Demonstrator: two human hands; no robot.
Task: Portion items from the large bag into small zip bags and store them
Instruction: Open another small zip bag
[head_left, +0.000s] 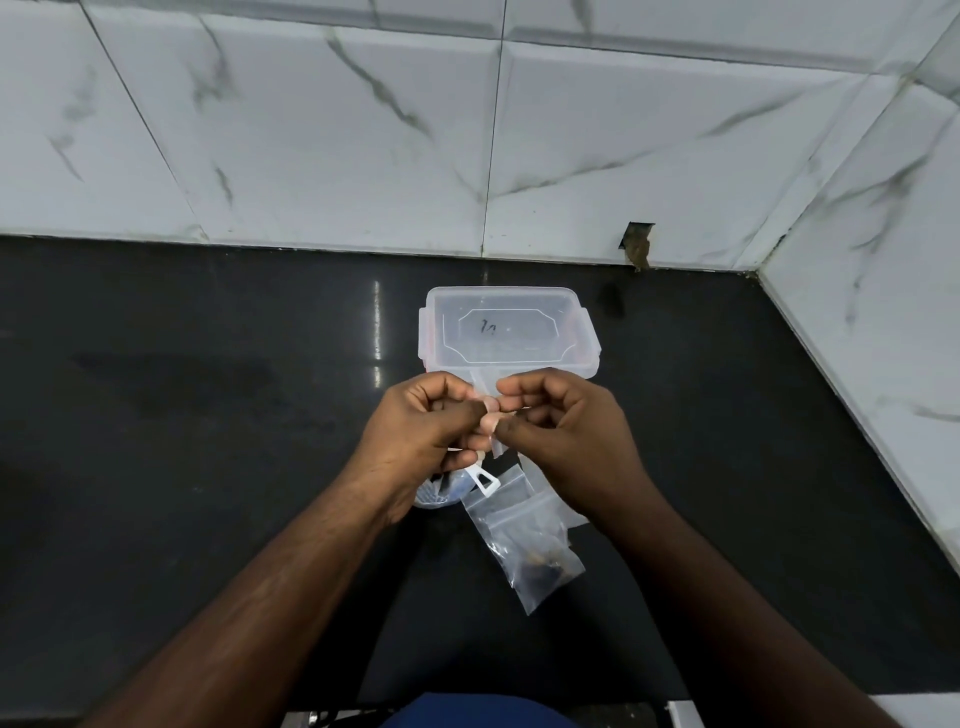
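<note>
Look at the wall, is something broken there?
Yes. A tile at the bottom of the wall has a broken hole just above the black counter, behind the clear box. It looks chipped, dark and stained brown.

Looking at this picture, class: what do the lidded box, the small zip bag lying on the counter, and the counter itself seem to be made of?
Lidded box: translucent, slightly frosted plastic, apparently rigid; the dark counter shows through it.
Small zip bag: thin clear plastic film, crinkled and glossy, with dark contents visible inside.
Counter: probably polished black stone, since it mirrors a light streak; a glossy laminate cannot be ruled out.
</note>
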